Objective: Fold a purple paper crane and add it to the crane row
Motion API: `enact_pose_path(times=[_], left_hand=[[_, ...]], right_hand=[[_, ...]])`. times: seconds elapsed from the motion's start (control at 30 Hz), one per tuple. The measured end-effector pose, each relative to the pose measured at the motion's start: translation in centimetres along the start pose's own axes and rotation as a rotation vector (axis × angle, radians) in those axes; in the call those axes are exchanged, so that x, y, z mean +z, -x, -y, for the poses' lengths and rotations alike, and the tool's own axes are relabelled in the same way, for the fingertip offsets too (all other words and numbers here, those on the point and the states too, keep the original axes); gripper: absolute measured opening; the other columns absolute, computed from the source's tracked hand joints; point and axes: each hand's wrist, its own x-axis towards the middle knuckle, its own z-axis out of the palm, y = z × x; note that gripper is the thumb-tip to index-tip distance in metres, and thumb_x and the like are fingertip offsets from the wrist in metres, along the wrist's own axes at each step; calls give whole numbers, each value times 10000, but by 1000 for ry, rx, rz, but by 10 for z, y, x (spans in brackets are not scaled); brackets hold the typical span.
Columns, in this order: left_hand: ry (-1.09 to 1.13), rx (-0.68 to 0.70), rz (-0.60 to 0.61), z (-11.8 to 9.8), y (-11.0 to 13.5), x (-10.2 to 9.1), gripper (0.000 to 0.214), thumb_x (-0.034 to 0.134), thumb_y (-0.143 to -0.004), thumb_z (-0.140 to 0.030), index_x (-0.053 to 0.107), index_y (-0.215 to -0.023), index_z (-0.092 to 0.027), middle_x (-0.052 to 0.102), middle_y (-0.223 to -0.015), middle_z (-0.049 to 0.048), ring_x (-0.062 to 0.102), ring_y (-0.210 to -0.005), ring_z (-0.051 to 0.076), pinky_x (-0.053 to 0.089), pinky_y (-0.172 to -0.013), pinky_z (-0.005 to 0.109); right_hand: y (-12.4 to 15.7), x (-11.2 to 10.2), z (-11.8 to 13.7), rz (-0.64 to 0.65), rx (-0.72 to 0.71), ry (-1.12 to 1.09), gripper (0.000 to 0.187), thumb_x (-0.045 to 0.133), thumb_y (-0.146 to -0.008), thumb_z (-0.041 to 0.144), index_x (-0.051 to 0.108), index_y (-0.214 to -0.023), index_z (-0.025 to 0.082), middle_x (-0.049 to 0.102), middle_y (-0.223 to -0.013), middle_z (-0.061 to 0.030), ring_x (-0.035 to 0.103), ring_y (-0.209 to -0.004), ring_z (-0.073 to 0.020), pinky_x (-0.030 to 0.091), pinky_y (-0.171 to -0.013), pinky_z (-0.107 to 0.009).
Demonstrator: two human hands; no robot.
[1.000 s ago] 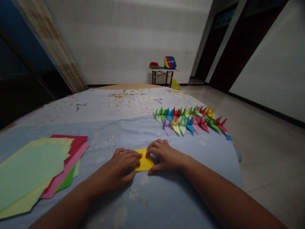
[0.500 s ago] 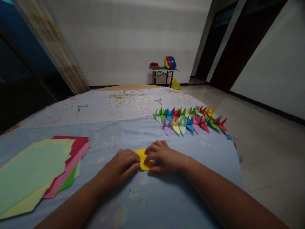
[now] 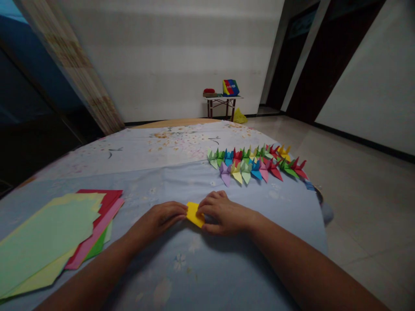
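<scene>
Yellow paper: probably light, easily creased; I'd hold its edges.
Left hand: my fingers pinch its left end.
Right hand: fingers curled over it; whether pinching, I cannot tell.

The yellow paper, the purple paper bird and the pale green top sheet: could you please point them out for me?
Yellow paper (image 3: 193,215), head view: its uncovered middle.
Purple paper bird (image 3: 225,175), head view: near its middle.
Pale green top sheet (image 3: 48,239), head view: middle of its upper face.
</scene>
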Motion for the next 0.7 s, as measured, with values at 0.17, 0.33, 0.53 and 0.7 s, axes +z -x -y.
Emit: enact_pose_path(times=[0.17, 0.33, 0.53, 0.7], left_hand=[[-48, 3, 103, 5, -11, -2, 227, 505, -871, -360, 666, -912, -205, 690, -897, 31, 605, -862, 163, 443, -814, 283], [-16, -55, 119, 6, -16, 3, 216, 517, -858, -349, 673, -851, -200, 648, -856, 27, 580, -829, 154, 425, -781, 259], [-19, -202, 102, 0, -22, 4, 209, 532, -817, -359, 652, -796, -189, 616, -793, 12, 566, -766, 157, 422, -725, 261], [26, -240, 95, -4, -31, 2, 199, 521, -808, -347, 645, -814, -191, 646, -807, 8, 582, -775, 162, 424, -727, 266]], right_hand=[[2, 2, -3, 21, 0, -17, 257, 543, -804, 335, 648, -1015, 234, 586, -1114, -55, 443, -1016, -231, 286, -886, -400], [0, 10, -9, -3, 23, -44, 269, 564, -787, 301, 644, -1037, 241, 567, -1138, -56, 438, -1030, -230, 287, -896, -402], [-3, 13, -11, -17, 48, -75, 228, 559, -804, 294, 649, -1006, 236, 569, -1110, -57, 440, -1012, -217, 295, -893, -396], [0, 8, -8, 14, 48, -57, 273, 573, -797, 311, 625, -1056, 242, 559, -1139, -63, 433, -1037, -227, 292, -903, -409]])
